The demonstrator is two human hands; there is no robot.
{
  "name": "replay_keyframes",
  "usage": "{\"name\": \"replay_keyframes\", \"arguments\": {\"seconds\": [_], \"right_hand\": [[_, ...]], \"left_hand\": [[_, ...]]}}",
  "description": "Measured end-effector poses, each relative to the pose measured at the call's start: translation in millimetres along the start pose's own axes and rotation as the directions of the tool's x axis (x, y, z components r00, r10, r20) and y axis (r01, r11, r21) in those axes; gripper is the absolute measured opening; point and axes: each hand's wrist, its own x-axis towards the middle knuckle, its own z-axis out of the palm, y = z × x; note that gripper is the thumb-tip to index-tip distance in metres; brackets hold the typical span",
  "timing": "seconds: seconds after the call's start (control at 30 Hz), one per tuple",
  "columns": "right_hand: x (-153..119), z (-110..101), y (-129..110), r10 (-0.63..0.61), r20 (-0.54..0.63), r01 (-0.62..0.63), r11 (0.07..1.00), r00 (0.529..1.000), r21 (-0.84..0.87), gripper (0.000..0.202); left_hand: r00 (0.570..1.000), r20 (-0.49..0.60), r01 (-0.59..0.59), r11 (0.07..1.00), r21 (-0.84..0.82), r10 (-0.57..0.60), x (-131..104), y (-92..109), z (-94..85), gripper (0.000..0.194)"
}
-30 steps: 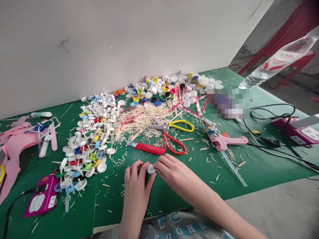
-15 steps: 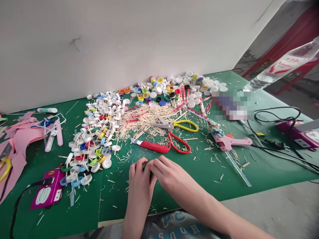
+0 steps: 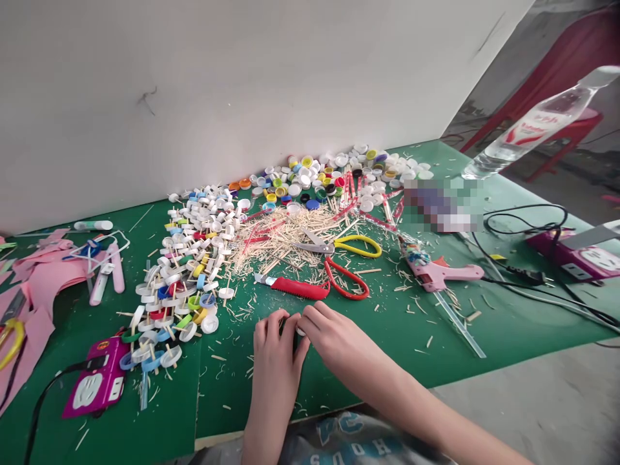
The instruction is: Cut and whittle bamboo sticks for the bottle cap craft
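My left hand (image 3: 277, 345) and my right hand (image 3: 332, 332) meet at the fingertips just above the table's near side. Both have their fingers curled in. A small white piece (image 3: 301, 332) shows between them, mostly covered; it looks like a bottle cap, though I cannot be sure. Just beyond the fingers lies a red utility knife (image 3: 300, 287) with its blade out. Scissors (image 3: 334, 248) with one yellow and one red handle lie spread behind it. To the left, several bottle caps with sticks through them (image 3: 194, 265) are massed together.
Matchstick-like wooden pieces (image 3: 276, 236) are heaped mid-table, with loose bottle caps (image 3: 305, 177) behind. At right are a pink glue gun (image 3: 443, 274), a water bottle (image 3: 530, 132) and a purple power strip (image 3: 586, 255) with cables. Another power strip (image 3: 99, 378) and pink sheets (image 3: 53, 274) are at left.
A small white piece now shows between my fingertips, where it was hidden before. My hands stay together in nearly the same place, and the view has shifted slightly.
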Motion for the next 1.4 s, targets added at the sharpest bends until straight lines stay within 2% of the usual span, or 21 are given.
{"name": "replay_keyframes", "arguments": {"seconds": [0.1,0.27,0.37,0.47,0.63,0.7,0.9,1.0,1.13,1.3,1.4], "right_hand": [[-4,3,9,0.085,-0.007,-0.082,0.978,0.996,0.191,0.017],[-11,2,16,0.295,-0.019,-0.249,0.839,0.955,0.484,0.017],[-13,0,17,0.346,-0.016,-0.276,0.774,0.938,0.570,0.015],[-13,3,19,0.330,-0.023,-0.243,0.739,0.944,0.629,0.015],[-13,14,23,0.269,-0.085,-0.177,0.809,0.959,0.560,0.018],[-14,16,24,0.288,-0.070,-0.208,0.820,0.955,0.533,0.020],[-8,13,26,0.389,-0.013,-0.319,0.774,0.921,0.548,0.027],[-2,14,27,0.362,0.019,-0.325,0.811,0.932,0.487,0.033],[2,16,29,0.298,0.013,-0.275,0.862,0.955,0.426,0.036],[1,13,30,0.268,0.063,-0.268,0.859,0.961,0.436,0.040],[-1,13,30,0.240,0.082,-0.253,0.892,0.967,0.374,0.039]], "left_hand": [[0.998,-0.062,-0.012,1.000,0.004,0.013,0,0,1.8,0.019],[0.992,-0.114,-0.064,0.994,-0.093,0.054,1,2,3.8,0.021],[0.989,-0.132,-0.086,0.982,-0.170,0.064,3,3,1.3,0.022],[0.981,-0.165,-0.128,0.973,-0.190,0.097,5,4,-3.3,0.021],[0.978,-0.147,-0.166,0.976,-0.139,0.145,9,3,-4.3,0.022],[0.983,-0.123,-0.155,0.978,-0.141,0.138,9,4,-1.3,0.022],[0.996,-0.050,-0.076,0.974,-0.213,0.067,10,10,2.4,0.020],[0.999,-0.033,-0.044,0.975,-0.217,0.038,11,12,-0.2,0.018],[1.000,-0.002,0.001,0.978,-0.208,-0.001,12,13,-3.9,0.017],[0.999,0.032,0.027,0.977,-0.213,-0.021,14,16,-5.7,0.012],[0.999,0.040,0.029,0.976,-0.216,-0.021,15,17,-5.5,0.012]]}}
